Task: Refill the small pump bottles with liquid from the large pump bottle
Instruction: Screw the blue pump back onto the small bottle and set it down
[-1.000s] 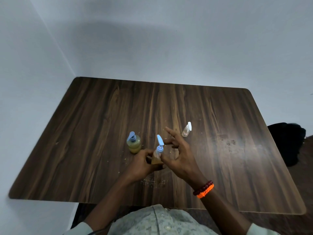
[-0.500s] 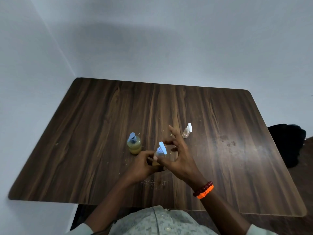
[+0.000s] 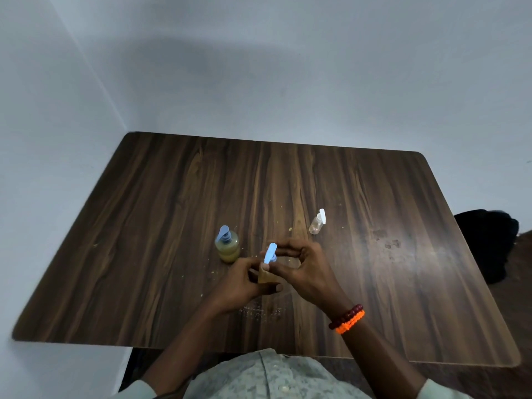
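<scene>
On the dark wooden table (image 3: 374,283) my left hand (image 3: 241,283) grips the amber body of a small pump bottle (image 3: 264,276). My right hand (image 3: 305,269) pinches the neck under its light-blue pump head (image 3: 270,252), fingers curled around it. A round bottle of yellow-green liquid with a blue pump (image 3: 227,244) stands just left of my hands. A small clear bottle with a white pump (image 3: 317,222) stands upright behind and right of my right hand.
White walls close in at the far edge and left side of the table. A dark bag or cloth (image 3: 489,243) lies on the floor past the right edge. Crumbs and a smudge mark the tabletop.
The blue pump head has turned from pointing right to pointing left and up. My right hand's fingers, earlier spread out, have curled in around the bottle's neck.
</scene>
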`<action>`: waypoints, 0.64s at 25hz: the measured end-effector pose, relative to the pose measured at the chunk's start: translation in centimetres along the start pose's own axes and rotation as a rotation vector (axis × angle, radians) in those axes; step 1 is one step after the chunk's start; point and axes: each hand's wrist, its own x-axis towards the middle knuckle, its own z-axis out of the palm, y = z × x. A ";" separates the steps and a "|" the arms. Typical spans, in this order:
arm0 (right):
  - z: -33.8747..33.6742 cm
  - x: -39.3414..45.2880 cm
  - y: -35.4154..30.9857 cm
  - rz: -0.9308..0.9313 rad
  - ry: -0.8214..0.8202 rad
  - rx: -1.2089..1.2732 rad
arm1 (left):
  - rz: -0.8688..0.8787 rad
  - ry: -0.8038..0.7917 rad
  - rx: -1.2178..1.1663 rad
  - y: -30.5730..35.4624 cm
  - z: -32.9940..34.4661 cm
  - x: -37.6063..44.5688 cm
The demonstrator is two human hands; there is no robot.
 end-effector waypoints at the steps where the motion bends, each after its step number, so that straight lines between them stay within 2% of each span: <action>1: 0.2 0.0 0.1 -0.010 0.021 -0.005 | -0.003 0.014 0.005 0.0 0.0 0.0; 11: 2.6 0.0 1.0 -0.011 0.174 -0.037 | 0.000 0.163 0.142 0.8 1.5 0.2; 16: 3.1 0.3 3.0 0.070 0.039 -0.123 | -0.035 0.183 0.169 0.6 1.9 0.5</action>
